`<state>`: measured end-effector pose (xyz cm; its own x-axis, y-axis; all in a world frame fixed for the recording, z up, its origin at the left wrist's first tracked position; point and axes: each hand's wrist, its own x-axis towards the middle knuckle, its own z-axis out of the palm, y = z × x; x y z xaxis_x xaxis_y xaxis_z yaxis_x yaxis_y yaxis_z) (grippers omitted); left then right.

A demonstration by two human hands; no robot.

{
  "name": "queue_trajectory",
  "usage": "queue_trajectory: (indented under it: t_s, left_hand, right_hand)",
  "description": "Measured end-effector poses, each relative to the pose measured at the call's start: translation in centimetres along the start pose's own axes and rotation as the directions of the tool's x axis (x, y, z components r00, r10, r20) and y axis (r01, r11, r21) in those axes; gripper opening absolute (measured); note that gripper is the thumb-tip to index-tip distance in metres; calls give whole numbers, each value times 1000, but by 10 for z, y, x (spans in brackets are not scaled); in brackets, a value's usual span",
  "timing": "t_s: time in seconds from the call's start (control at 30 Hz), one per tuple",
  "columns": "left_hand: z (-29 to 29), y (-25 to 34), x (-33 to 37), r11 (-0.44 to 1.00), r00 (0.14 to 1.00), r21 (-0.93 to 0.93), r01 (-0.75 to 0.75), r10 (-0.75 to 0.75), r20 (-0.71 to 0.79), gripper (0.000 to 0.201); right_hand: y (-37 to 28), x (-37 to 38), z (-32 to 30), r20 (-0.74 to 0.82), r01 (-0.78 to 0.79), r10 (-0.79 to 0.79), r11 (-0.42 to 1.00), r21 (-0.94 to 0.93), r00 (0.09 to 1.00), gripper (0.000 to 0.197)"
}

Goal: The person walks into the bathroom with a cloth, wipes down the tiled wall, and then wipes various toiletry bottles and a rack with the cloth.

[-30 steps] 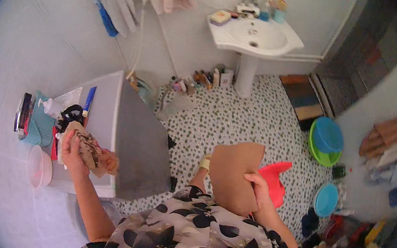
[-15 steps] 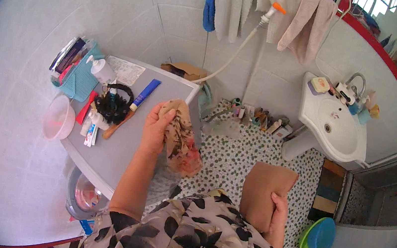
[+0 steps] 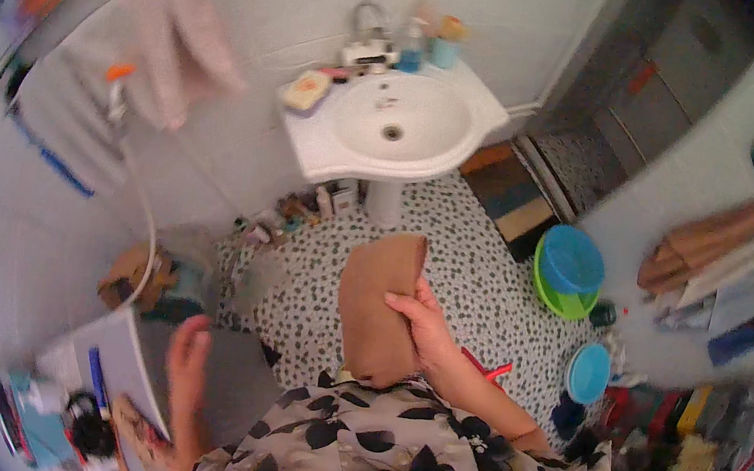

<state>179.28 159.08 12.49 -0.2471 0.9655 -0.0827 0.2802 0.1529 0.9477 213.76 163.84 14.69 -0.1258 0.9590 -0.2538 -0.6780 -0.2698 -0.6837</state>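
My right hand (image 3: 425, 325) grips a folded brown cloth (image 3: 378, 302) by its right side, thumb on top, in front of my body and over the speckled floor. My left hand (image 3: 189, 363) is raised at the edge of the grey-topped washing machine, blurred by motion, its fingers stretched out and nothing seen in them. Just left of it, a folded patterned cloth (image 3: 137, 431) lies on the machine's top, beside a blue tube (image 3: 98, 377) and a black hair piece (image 3: 89, 422).
A white pedestal sink (image 3: 311, 155) stands ahead, with small bottles on the floor beside it. Blue (image 3: 574, 260) and green basins (image 3: 552, 295) sit at the right, a light-blue basin (image 3: 587, 373) nearer. A hose (image 3: 149, 234) hangs at the left; clothes hang on the right wall.
My view has swung right toward the sink. The left hand has let go of the patterned cloth, which now lies on the machine's top. The right hand still holds the brown cloth.
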Motion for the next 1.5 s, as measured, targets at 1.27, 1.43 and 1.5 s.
queue_trajectory:
  t_s: [1.27,1.43,1.5]
  left_hand:
    - [788,343,254,847,-93,-3,532,62,994,61]
    - [860,355,282,954,-201,-250,163,280,939,65]
    - [891,373,275,958,-126,-175,226,206,970,65]
  right_hand:
    - [-493,151,-369,-255,283,-884,379,-881,392,38]
    - [-684,98,-420,-41,-272,-993,10,-962,111,70]
    - [-791,42,-466,404,-628,-914,-337,-701,40,78]
